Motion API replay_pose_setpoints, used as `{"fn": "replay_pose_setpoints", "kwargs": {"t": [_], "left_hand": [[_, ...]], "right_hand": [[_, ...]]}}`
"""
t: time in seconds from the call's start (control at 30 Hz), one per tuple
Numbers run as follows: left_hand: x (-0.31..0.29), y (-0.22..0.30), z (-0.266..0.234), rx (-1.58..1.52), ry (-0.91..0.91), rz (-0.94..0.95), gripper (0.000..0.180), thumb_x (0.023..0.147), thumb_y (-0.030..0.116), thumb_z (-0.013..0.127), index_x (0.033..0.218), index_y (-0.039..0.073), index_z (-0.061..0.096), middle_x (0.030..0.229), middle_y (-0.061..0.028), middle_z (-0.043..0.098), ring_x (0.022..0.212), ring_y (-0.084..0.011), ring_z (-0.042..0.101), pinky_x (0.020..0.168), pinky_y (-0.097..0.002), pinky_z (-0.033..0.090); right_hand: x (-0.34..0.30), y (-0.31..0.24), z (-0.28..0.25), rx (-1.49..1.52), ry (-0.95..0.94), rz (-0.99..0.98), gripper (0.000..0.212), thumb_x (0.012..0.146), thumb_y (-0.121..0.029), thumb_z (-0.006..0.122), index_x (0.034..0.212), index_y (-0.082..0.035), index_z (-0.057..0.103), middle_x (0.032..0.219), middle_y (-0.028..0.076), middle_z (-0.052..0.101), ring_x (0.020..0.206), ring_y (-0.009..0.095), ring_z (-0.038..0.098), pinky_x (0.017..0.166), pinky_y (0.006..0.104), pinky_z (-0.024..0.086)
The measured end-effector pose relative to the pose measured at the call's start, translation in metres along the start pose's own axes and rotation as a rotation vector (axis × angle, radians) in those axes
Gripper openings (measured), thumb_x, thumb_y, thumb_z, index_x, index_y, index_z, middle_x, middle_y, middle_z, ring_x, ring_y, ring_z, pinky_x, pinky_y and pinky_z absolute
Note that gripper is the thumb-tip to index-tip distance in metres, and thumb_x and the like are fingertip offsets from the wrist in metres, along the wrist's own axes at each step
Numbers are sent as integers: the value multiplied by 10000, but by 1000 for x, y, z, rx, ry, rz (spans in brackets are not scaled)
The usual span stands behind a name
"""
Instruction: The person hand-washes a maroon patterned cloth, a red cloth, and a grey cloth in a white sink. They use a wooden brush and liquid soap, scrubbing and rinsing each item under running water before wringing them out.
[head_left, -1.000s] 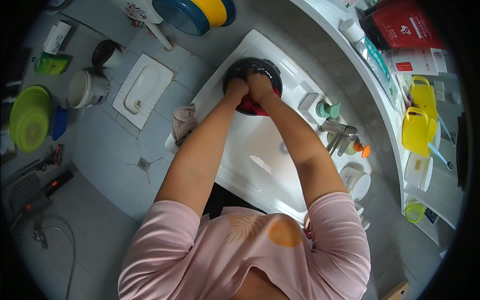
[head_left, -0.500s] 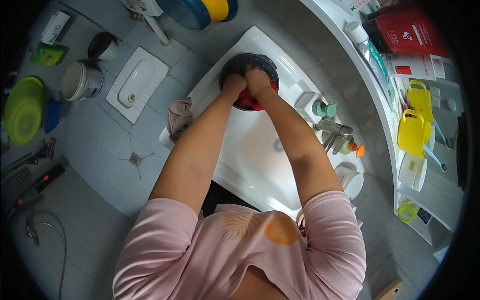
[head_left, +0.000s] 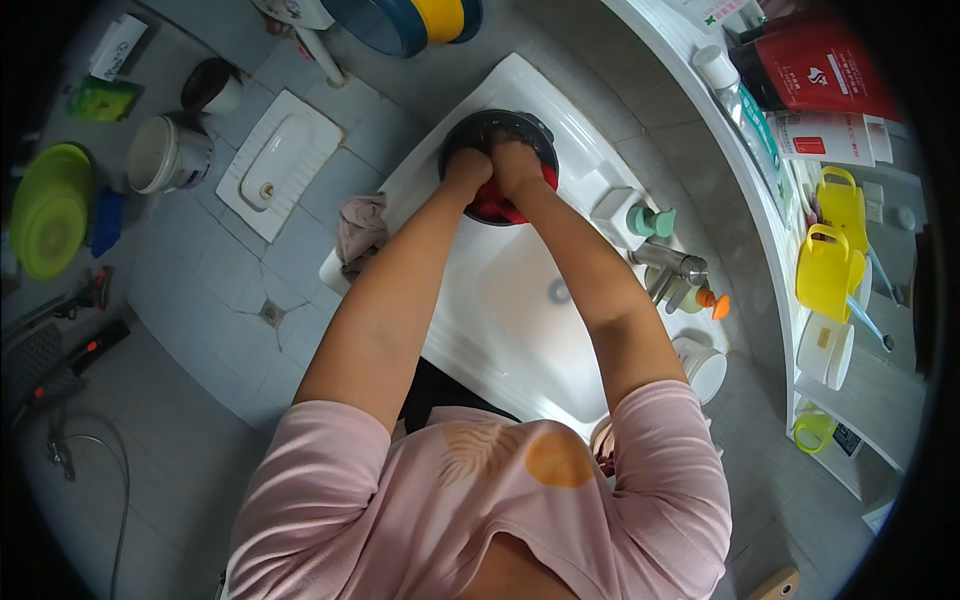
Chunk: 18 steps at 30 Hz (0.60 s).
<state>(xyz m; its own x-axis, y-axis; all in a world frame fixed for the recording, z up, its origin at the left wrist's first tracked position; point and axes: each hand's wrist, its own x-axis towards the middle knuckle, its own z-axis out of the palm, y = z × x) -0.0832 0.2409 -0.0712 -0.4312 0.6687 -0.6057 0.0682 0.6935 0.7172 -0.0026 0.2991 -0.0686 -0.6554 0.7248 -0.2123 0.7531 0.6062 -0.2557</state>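
Both my arms reach forward into a round black basin (head_left: pixel 455 135) at the far end of the white sink (head_left: pixel 500 300). My left hand (head_left: pixel 468 166) and my right hand (head_left: pixel 514 160) are close together inside it, and their fingers are lost in the dark interior. Red cloth (head_left: pixel 500 206) shows below and between my wrists, against the basin's near side. Whether either hand grips the cloth cannot be made out.
On the sink's right stand a pump bottle (head_left: pixel 650 221), a metal faucet (head_left: pixel 680 265) and a white tub (head_left: pixel 703 370). A greyish cloth (head_left: pixel 361 230) hangs over the left rim. Shelves with yellow cups (head_left: pixel 825 270) rise at right; a squat toilet (head_left: pixel 278 165) is at left.
My hands stay in the basin beside the red cloth, with hardly any shift. The whole view has tilted very slightly.
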Motion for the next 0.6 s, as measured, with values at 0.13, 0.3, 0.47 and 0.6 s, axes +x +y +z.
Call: {"fn": "replay_pose_setpoints", "kwargs": {"t": [0.13, 0.3, 0.47, 0.6], "left_hand": [[8, -11, 2, 55, -191, -93, 330, 820, 151, 414, 1064, -26, 550, 1079, -210, 557, 961, -349, 556, 729, -469, 465], [-17, -13, -3, 65, -227, -68, 341, 819, 145, 406, 1062, -36, 563, 1073, -207, 567, 962, -344, 556, 716, -461, 466], [-8, -38, 1, 158, -222, 10, 333, 811, 128, 398, 1038, -29, 585, 1047, -209, 587, 960, -310, 570, 743, -399, 460], [-5, -45, 8, 398, -184, 188, 297, 803, 153, 428, 940, -7, 637, 1002, -230, 599, 961, -329, 579, 809, -387, 450]], "right_hand": [[-8, 14, -8, 83, -59, 96, 251, 807, -77, 440, 1021, 45, 487, 862, 267, 604, 816, 414, 594, 744, 462, 482], [-37, 24, -6, 298, -70, 91, 268, 796, -164, 494, 953, 40, 570, 851, 282, 592, 832, 418, 578, 764, 468, 457], [-65, -9, -21, 390, -23, 152, 245, 798, -150, 469, 898, 44, 581, 868, 282, 595, 837, 407, 589, 774, 454, 470], [-69, -15, 16, 235, -182, -62, 233, 791, -127, 490, 930, 40, 575, 857, 260, 603, 811, 392, 591, 721, 426, 481]]}}
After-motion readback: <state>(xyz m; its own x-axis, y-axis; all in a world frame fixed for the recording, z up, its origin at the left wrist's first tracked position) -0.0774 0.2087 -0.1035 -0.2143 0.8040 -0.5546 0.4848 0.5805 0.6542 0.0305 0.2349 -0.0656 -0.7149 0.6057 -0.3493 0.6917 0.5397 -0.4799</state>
